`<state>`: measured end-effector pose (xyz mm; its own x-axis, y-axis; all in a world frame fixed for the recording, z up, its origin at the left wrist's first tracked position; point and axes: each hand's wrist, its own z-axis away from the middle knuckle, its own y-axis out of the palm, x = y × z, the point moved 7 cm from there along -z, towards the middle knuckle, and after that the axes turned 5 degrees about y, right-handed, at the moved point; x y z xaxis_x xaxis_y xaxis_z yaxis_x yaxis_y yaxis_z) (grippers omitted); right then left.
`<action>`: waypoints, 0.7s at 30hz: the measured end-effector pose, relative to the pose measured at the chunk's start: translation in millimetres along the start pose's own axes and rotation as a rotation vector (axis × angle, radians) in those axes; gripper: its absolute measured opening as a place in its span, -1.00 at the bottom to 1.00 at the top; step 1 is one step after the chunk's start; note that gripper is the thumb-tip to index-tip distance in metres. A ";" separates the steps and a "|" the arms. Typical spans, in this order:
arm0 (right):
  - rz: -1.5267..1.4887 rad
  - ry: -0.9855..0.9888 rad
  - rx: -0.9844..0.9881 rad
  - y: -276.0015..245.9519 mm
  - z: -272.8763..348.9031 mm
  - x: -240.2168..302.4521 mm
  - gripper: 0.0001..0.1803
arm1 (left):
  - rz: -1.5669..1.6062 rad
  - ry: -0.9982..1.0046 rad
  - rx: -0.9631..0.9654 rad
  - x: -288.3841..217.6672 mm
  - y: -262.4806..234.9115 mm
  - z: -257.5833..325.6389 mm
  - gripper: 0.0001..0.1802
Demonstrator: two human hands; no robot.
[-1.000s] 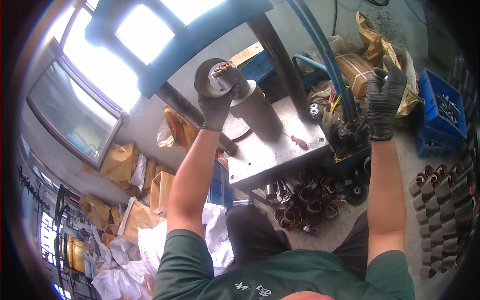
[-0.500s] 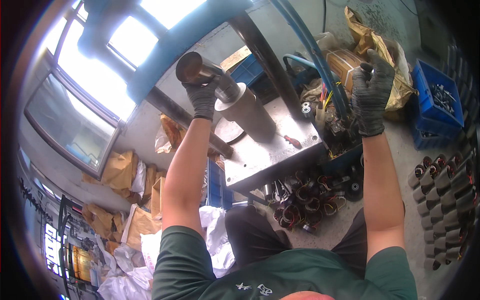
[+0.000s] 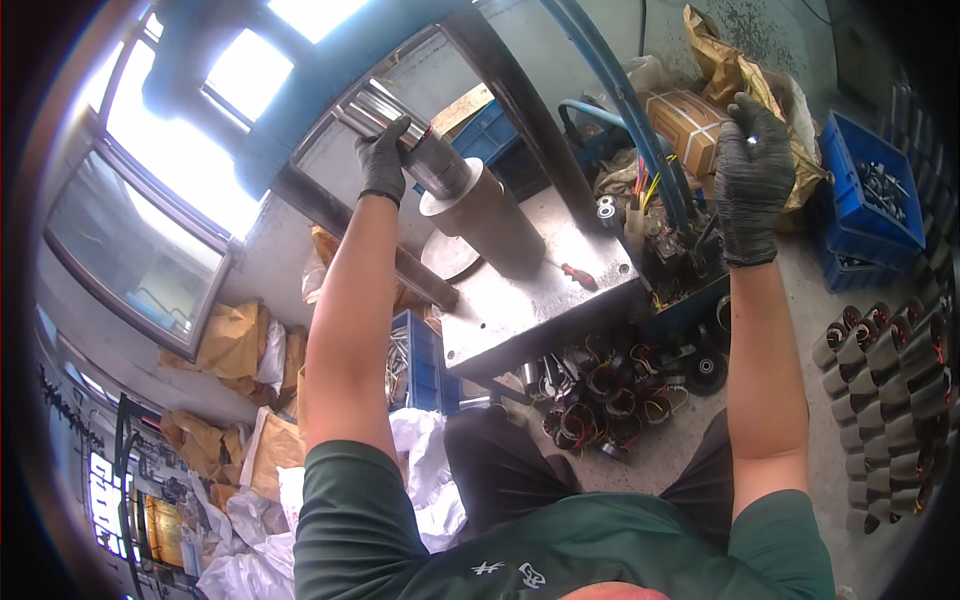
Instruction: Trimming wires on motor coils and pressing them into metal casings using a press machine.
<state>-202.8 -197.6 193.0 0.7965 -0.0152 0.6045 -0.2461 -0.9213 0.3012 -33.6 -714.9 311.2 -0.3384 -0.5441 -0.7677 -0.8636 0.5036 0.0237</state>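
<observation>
My left hand [image 3: 383,165], in a dark glove, closes against the left side of a grey metal cylinder [image 3: 440,168]. That cylinder stands on a thicker, pale-topped metal post [image 3: 490,222], tilted in this view. At its upper end is a shiny, streaked metal piece [image 3: 376,106]; how the two join is hard to see. My gloved right hand [image 3: 752,185] is raised beside the blue pipes, fingers curled. A small bright spot shows at its fingers, but what they hold is hidden. A red-handled screwdriver [image 3: 578,275] lies on the steel table [image 3: 520,315] beside the post.
A blue press frame [image 3: 340,75] and dark columns [image 3: 520,110] surround the table. Motor parts with wires [image 3: 610,400] lie below it. At right are blue bins [image 3: 875,190] of metal parts, a cardboard box [image 3: 685,130] and stacked grey cylinders [image 3: 885,400]. Bags [image 3: 240,345] lie left.
My left hand has shifted left along the cylinder. The dark round end seen before no longer shows, and a shiny streaked piece appears there. My right hand stays raised, its fingers still curled.
</observation>
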 end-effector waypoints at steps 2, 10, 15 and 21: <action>0.020 0.022 0.025 -5.5 -5.2 1.0 -0.76 | -0.057 -0.033 0.042 -4.1 5.3 0.2 -0.54; 0.081 0.078 0.236 -12.6 -19.3 11.4 -0.80 | -0.174 0.031 0.121 7.4 3.5 -5.1 -0.41; 0.139 0.060 0.366 -6.3 -19.1 26.7 -0.82 | -0.174 0.091 0.080 21.6 -6.8 -13.6 -0.29; 0.251 0.101 0.535 -8.2 -19.8 33.2 -0.81 | -0.171 0.177 -0.001 37.2 3.6 23.1 -0.24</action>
<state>-185.3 -182.9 225.2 0.6870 -0.2451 0.6841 -0.0873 -0.9624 -0.2572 -40.7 -717.8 267.9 -0.2472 -0.7309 -0.6361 -0.9145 0.3931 -0.0962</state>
